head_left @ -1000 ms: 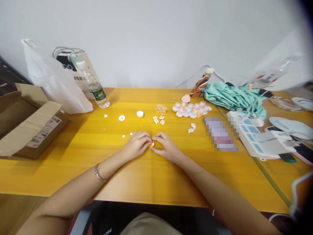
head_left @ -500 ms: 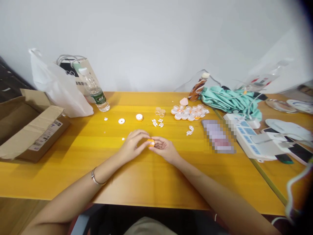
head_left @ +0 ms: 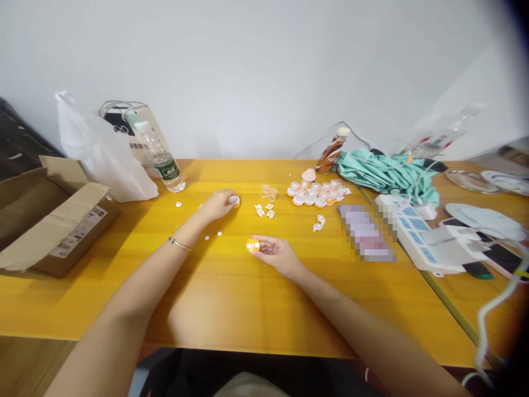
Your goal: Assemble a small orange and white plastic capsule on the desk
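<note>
My right hand [head_left: 278,255] pinches a round orange piece [head_left: 249,249] by its right edge, with small white discs showing on its face. Farther up the table, my left hand [head_left: 220,204] has its fingers closed around a white-topped round piece [head_left: 234,200] with an orange side. A white ring [head_left: 201,206] is mostly covered by the left hand. Two small white dots, one of them a loose disc [head_left: 219,234], lie below the left wrist. Several white openwork pieces [head_left: 264,210] and clear round caps [head_left: 269,191] rest beyond the right hand.
Clear-domed orange-and-white pieces [head_left: 316,194] cluster at the right, near a phone [head_left: 366,231] and a power strip [head_left: 407,231]. A brown drink bottle [head_left: 332,151] stands behind. A water bottle [head_left: 168,170], a plastic bag [head_left: 109,165] and an open carton [head_left: 78,237] are at the left.
My left hand has left the orange piece and moved forward and left to the white-topped round piece. My right hand still holds the orange piece, now with its face showing.
</note>
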Demonstrator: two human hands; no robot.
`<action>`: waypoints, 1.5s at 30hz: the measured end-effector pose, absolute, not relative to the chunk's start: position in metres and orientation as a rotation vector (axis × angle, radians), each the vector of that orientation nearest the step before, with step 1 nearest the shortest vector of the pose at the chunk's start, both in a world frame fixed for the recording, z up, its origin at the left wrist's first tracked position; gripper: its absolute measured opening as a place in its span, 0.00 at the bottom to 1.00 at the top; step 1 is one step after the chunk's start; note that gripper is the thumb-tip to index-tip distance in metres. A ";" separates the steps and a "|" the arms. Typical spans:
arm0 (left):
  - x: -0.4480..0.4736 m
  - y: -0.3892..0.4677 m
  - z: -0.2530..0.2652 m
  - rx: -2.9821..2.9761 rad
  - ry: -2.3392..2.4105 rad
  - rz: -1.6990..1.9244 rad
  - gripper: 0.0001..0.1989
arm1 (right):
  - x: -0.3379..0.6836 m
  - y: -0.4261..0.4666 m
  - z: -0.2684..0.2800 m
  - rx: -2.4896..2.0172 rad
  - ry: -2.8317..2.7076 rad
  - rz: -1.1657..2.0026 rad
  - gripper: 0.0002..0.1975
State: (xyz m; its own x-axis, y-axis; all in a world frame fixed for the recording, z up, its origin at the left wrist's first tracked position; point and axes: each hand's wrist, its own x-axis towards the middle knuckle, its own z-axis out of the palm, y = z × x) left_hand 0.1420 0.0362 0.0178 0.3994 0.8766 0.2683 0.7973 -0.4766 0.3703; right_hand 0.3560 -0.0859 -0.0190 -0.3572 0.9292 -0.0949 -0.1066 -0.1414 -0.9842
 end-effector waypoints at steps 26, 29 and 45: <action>0.156 -0.099 0.045 1.614 0.778 0.961 0.15 | 0.361 -0.111 0.037 -1.064 -1.295 1.615 0.20; 0.158 -0.101 0.046 1.650 0.794 0.947 0.15 | 0.360 -0.112 0.036 -1.045 -1.284 1.601 0.19; 0.160 -0.104 0.051 2.032 0.882 0.928 0.16 | 0.357 -0.112 0.030 -0.995 -1.316 1.548 0.19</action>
